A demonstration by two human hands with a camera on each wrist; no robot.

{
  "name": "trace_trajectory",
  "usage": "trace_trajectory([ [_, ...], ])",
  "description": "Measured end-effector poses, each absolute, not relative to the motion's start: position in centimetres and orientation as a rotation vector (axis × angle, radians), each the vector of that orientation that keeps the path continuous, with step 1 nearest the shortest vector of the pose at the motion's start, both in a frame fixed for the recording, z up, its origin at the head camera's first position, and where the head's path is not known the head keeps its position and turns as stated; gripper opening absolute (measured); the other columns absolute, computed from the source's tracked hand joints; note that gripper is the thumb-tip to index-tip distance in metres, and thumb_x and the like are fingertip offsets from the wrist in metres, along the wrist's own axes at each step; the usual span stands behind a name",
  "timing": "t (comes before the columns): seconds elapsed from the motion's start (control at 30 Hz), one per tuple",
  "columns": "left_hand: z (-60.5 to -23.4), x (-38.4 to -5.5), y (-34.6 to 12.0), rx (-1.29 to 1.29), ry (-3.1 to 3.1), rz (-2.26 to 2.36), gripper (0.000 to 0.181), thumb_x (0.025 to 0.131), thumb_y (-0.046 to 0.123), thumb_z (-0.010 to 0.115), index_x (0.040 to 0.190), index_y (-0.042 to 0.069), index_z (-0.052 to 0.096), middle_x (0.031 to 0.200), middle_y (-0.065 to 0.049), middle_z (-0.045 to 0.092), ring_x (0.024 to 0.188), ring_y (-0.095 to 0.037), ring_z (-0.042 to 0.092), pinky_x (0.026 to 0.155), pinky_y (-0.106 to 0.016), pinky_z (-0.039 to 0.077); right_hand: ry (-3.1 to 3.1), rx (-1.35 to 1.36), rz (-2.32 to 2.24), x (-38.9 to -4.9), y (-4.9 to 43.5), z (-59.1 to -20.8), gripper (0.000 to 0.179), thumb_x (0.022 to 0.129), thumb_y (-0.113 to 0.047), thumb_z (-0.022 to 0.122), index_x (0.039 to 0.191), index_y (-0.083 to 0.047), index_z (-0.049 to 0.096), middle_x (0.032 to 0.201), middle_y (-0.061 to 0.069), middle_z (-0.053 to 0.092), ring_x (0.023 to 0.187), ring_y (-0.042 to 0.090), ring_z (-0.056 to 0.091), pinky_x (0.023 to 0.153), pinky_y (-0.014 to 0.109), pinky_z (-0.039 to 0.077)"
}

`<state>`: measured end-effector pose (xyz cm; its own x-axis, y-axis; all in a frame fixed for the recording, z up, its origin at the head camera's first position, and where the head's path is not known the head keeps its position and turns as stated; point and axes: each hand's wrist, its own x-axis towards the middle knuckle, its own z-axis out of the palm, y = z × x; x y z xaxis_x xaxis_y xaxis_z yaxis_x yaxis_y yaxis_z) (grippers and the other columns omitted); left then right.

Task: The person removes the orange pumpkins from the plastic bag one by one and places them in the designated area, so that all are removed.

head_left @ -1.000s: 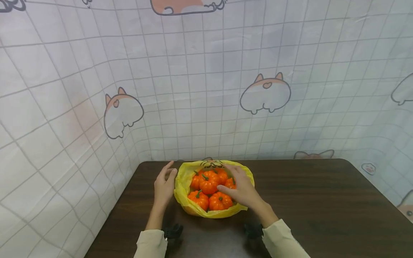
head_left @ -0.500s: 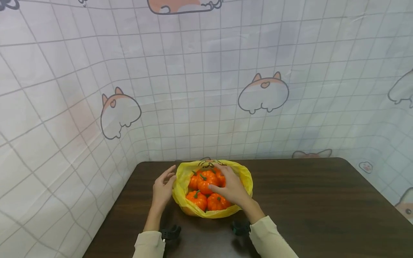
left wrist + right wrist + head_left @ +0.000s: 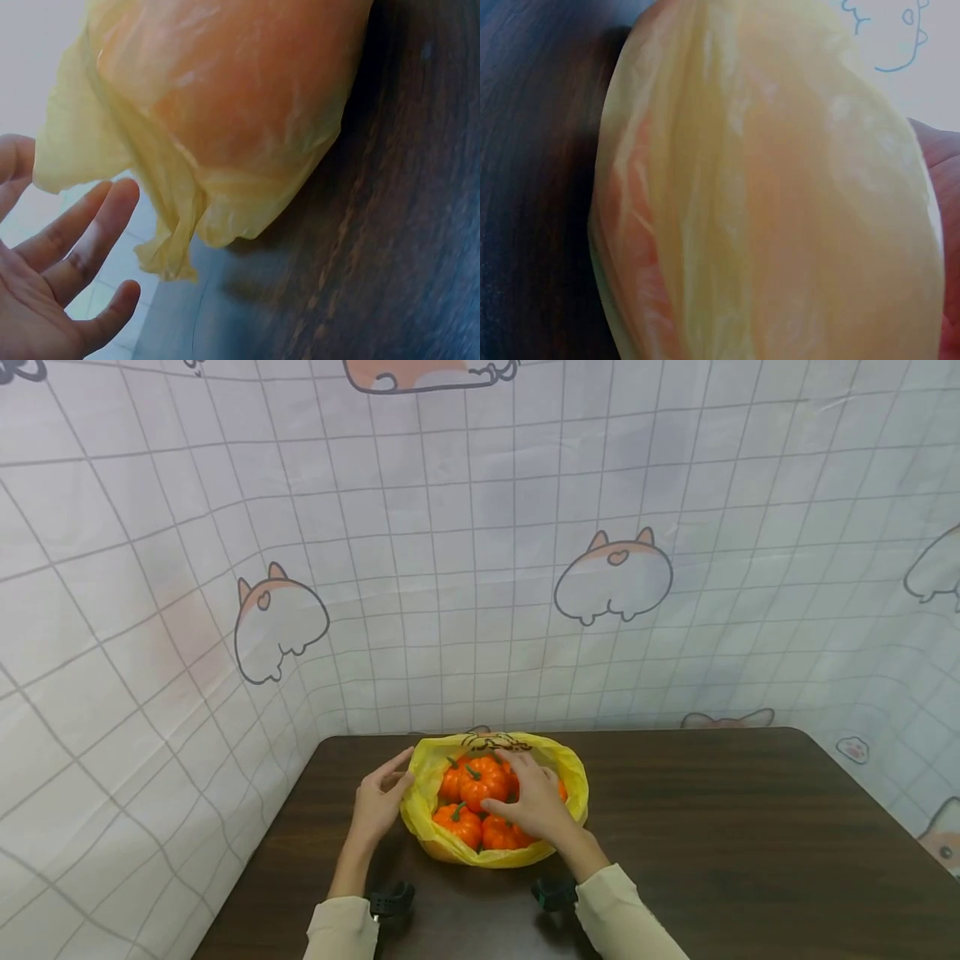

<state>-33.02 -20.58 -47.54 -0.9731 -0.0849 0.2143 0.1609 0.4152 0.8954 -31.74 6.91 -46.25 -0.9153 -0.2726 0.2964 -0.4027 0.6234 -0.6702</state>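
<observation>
A yellow plastic bag (image 3: 495, 858) stands on the table with its mouth spread wide. Several small orange pumpkins (image 3: 477, 787) with green stems lie inside it. My right hand (image 3: 538, 800) reaches into the mouth over the right-hand pumpkins, fingers spread and thumb near the middle pumpkin; whether it touches one cannot be told. In the right wrist view the bag's side hides most of that hand. My left hand (image 3: 377, 806) is beside the bag's left rim, fingers loosely extended. The left wrist view shows its fingers (image 3: 90, 247) close to a twisted bag corner, gripping nothing.
The dark brown wooden table (image 3: 697, 827) extends to the right of the bag. Behind and to the left hangs a white gridded sheet (image 3: 480, 568) with cartoon dogs. Black straps (image 3: 392, 900) sit on both wrists.
My right hand has moved left and further over the pumpkins, covering more of them. The left hand has shifted only slightly and stays by the rim. The bag keeps its place.
</observation>
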Motion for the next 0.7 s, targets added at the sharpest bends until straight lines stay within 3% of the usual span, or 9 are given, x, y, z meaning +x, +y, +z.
trace_trajectory([
  [0.13,-47.5,-32.8,-20.9,-0.108,-2.458,-1.628,0.044,0.102,0.025,0.065,0.145,0.031,0.060,0.126,-0.019,0.071,0.119,-0.032,0.065,0.098,-0.047,0.055,-2.701,0.558,1.121,-32.0,6.9,-46.7,0.080,0.086,-0.039,0.081,0.154,-0.014,0.046,0.147,0.013,0.052,0.134,0.035,0.052,0.115,0.064,0.020],
  [0.33,-47.6,-32.8,-21.5,-0.233,-2.456,-1.826,0.049,0.101,0.016,0.065,0.149,0.024,0.056,0.122,-0.024,0.070,0.098,-0.023,0.070,0.083,-0.030,0.058,-2.722,0.540,1.074,-32.1,6.7,-47.2,0.081,0.085,-0.042,0.081,0.153,-0.015,0.046,0.143,0.014,0.055,0.131,0.036,0.053,0.112,0.065,0.021],
  [0.7,-47.9,-32.9,-21.8,-0.286,-2.503,-1.886,0.058,0.100,0.009,0.064,0.154,0.023,0.049,0.124,-0.028,0.069,0.092,-0.020,0.071,0.080,-0.033,0.060,-2.727,0.498,1.035,-32.2,6.2,-47.7,0.077,0.087,-0.041,0.080,0.153,-0.019,0.047,0.142,0.015,0.056,0.130,0.040,0.052,0.110,0.067,0.022],
])
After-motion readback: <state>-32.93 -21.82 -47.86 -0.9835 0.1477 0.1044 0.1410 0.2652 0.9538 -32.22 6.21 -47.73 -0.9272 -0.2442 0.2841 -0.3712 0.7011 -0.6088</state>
